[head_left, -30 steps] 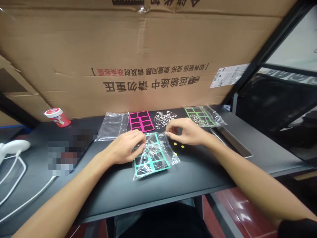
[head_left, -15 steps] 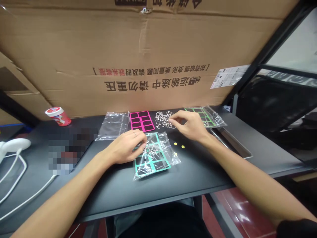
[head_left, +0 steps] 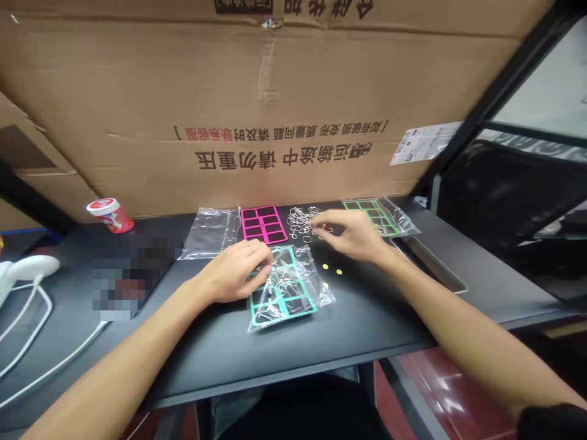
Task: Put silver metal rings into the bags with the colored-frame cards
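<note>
My left hand point(head_left: 238, 270) rests with curled fingers on the left edge of a clear bag point(head_left: 312, 276) that holds a teal grid frame point(head_left: 279, 287) and several thin wire rings. My right hand point(head_left: 353, 235) reaches over the far side of the bag, its fingertips pinched at a loose pile of wire rings point(head_left: 303, 221) on the black desk point(head_left: 367, 318). What the pinch holds is too small to make out. A pink grid frame point(head_left: 263, 223) lies just left of the pile.
An empty clear bag point(head_left: 211, 232) lies left of the pink frame, and a bagged green grid frame point(head_left: 378, 215) lies far right. Two yellow dots point(head_left: 331, 269) sit near the teal frame. A red-capped tub point(head_left: 110, 215), white cables point(head_left: 27, 318), a metal tray point(head_left: 426, 260) and a cardboard wall point(head_left: 275, 110) surround the area.
My right hand moved away from the teal frame's bag to the loose ring pile behind it and pinched there. My left hand stayed on the bag.
</note>
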`<state>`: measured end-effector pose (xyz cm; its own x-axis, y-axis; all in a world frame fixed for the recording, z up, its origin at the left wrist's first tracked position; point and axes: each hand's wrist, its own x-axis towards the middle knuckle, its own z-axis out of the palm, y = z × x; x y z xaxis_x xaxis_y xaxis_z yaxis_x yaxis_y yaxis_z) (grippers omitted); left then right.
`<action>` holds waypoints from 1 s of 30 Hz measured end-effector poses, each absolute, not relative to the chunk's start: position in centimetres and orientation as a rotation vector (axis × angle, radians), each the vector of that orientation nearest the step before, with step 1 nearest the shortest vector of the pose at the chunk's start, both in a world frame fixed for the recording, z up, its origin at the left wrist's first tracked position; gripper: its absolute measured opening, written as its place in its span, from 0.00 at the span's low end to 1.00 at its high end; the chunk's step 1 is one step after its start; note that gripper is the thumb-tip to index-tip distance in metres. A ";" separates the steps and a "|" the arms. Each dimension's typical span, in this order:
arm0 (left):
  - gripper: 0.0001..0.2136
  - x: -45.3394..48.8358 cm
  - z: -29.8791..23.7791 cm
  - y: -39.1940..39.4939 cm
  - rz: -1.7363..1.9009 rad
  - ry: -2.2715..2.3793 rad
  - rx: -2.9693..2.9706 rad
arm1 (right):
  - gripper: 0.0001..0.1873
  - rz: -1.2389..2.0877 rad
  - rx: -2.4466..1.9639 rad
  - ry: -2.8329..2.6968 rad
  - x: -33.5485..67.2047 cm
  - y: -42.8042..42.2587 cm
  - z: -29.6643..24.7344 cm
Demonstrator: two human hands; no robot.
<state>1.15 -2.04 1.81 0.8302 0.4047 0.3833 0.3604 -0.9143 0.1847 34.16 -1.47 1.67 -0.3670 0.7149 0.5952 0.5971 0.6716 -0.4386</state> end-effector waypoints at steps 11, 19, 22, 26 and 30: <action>0.04 1.2 1.7 -2.0 0.697 0.608 2.916 | 0.18 0.480 -0.648 -2.698 30.8 -3.3 0.4; 0.04 1.0 1.4 -1.8 0.665 0.626 2.880 | 0.08 0.577 -0.698 -2.484 31.9 -3.1 1.6; 0.04 1.0 1.4 -1.8 0.658 0.621 2.880 | 0.07 0.621 -0.730 -2.468 32.3 -3.0 1.9; 0.04 1.0 1.4 -1.8 0.650 0.621 2.892 | 0.11 0.596 -0.678 -2.671 31.9 -3.1 1.8; 0.04 1.0 1.4 -1.8 0.649 0.617 2.896 | 0.10 0.564 -0.585 -2.716 31.3 -3.2 1.4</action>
